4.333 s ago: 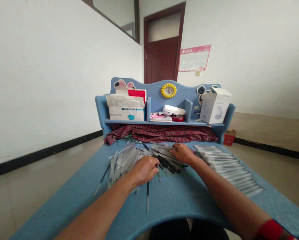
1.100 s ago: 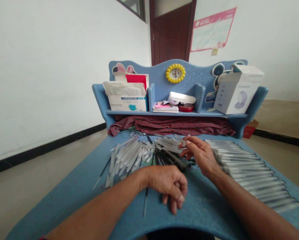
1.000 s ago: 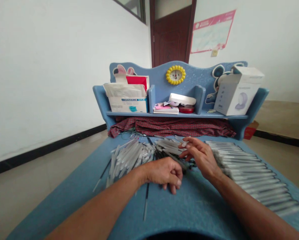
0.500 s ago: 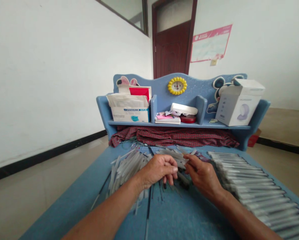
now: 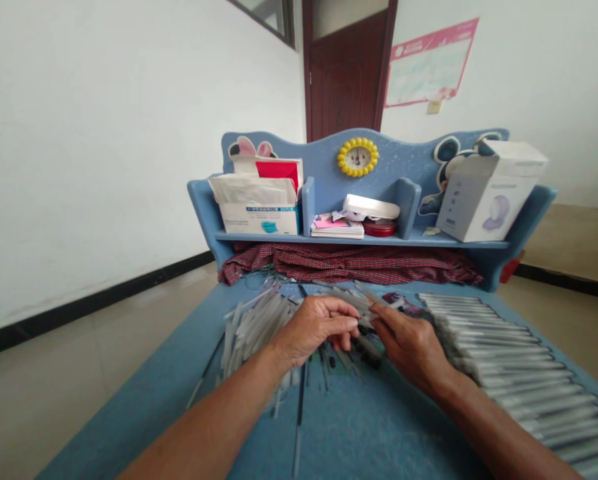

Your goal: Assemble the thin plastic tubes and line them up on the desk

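Note:
My left hand [image 5: 323, 325] hovers over the middle of the table, its fingers curled and its thumb pressed to the index finger. Opposite it, a short gap away, my right hand [image 5: 413, 339] has thumb and fingers pinched together. What either pinch holds is too small or blurred to make out. Beneath and behind both hands lie translucent plastic sleeves [image 5: 336, 291] and thin dark rods. A larger heap of translucent sleeves [image 5: 251, 328] spreads left of my left hand. Dark, thick-ended pieces [image 5: 367, 350] lie between the hands, partly hidden.
At right runs a row of sleeved sticks [image 5: 523, 373] with grey fuzzy ends [image 5: 451, 343]. A checked cloth [image 5: 349, 263] lies below the blue shelf [image 5: 289, 237], which carries a mask box [image 5: 261, 220], a red round tin [image 5: 379, 229] and a white box [image 5: 491, 193].
The view has tilted slightly downward or shifted, so the shelf sits higher. My hands stay close together over the pile, with the right hand's fingers turned slightly more downward.

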`<state>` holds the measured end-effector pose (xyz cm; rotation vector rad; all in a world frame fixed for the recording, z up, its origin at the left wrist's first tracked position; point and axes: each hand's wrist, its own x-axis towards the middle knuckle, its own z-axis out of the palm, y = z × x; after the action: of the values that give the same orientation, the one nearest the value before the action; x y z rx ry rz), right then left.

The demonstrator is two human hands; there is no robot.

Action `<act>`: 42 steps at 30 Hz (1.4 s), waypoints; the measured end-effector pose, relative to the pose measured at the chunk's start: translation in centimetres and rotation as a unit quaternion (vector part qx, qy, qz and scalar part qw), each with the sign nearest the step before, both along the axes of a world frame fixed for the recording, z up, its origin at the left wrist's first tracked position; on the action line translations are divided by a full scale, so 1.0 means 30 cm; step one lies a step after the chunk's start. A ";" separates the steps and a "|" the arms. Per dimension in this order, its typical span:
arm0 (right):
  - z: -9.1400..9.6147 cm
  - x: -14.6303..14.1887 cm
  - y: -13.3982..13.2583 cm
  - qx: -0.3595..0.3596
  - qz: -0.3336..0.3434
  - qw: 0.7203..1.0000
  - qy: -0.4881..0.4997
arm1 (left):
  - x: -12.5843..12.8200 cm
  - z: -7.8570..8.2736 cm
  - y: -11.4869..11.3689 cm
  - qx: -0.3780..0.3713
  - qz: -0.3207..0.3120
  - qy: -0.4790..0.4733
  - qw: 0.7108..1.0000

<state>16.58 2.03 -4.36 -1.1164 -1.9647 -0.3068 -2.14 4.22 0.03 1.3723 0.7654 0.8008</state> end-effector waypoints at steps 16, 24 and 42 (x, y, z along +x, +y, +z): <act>0.000 0.001 0.001 0.006 -0.001 1.000 -0.017 | 0.000 -0.012 0.009 0.027 0.024 0.034 0.999; 0.006 -0.005 -0.007 -0.005 0.002 1.000 -0.003 | -0.021 0.009 0.028 0.021 0.059 0.018 0.998; 0.010 0.005 -0.018 -0.033 -0.006 0.999 -0.018 | -0.045 0.049 0.002 0.162 -0.193 0.342 0.905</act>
<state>16.74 1.49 -4.06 -1.1725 -2.0144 -0.2710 -3.50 4.29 1.51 2.0733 0.8664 0.1085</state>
